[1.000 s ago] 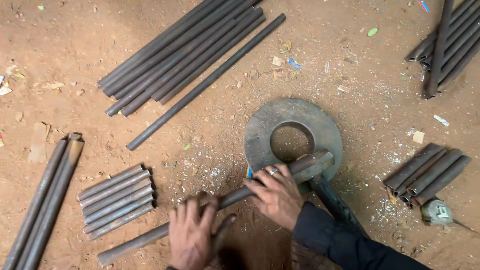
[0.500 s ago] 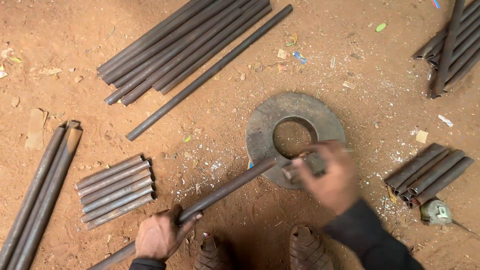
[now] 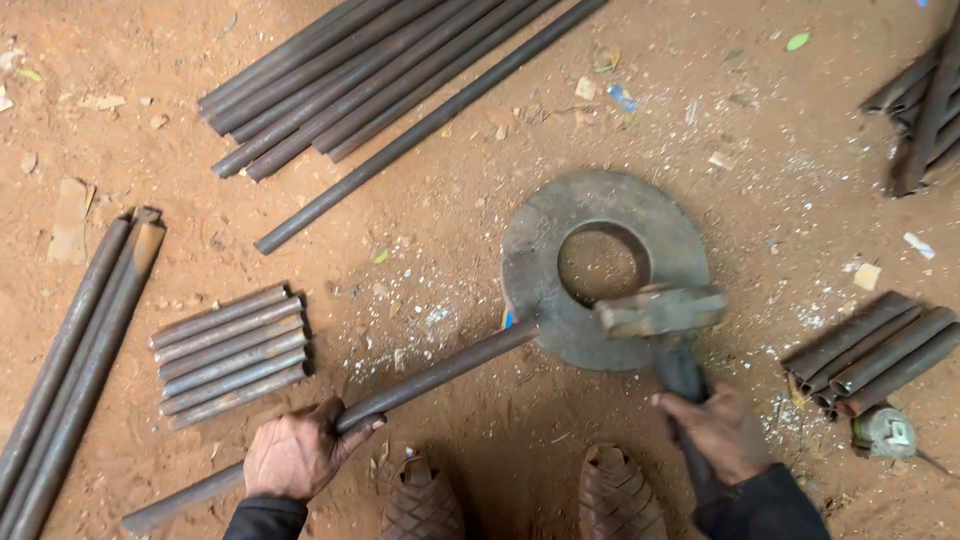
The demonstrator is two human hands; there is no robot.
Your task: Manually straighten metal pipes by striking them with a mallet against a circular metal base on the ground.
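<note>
Footwear: 2 woven brown sandals point(image 3: 615, 492) at the bottom edge, between the hands, on red dirt ground point(image 3: 480, 260).
Left hand: left hand point(image 3: 295, 455) is closed around a long dark steel rod point(image 3: 440, 372), palm over it, fingers wrapped.
Rod position: lies on the ground; near end at lower left, far end touching the edge of the steel ring point(image 3: 605, 265).
Rod axis: runs from lower left up to the right (a shallow diagonal), so its free end lies up and to the right of the left hand's grip.
Right hand: right hand point(image 3: 715, 430) is clenched on the dark handle of a hammer point(image 3: 662, 310).
Hammer head: blocky grey head sits crosswise over the near rim of the ring, just right of the rod's far end (touching or just above the ring, cannot tell).
Nearer hand: the right hand is nearer the rod tip and ring; the left hand is well back along the rod.
Short pieces, left: 6 cut rods point(image 3: 230, 352) side by side, just beyond the left hand.
Short pieces, right: about 4 cut tubes point(image 3: 870, 352); a small tape measure point(image 3: 885, 432) just beside them.
Far left: 3 long pipes point(image 3: 70, 350).
Far: a bundle of long rods point(image 3: 370, 80) at top centre, 1 lying apart; more rods point(image 3: 925, 110) at top right.
</note>
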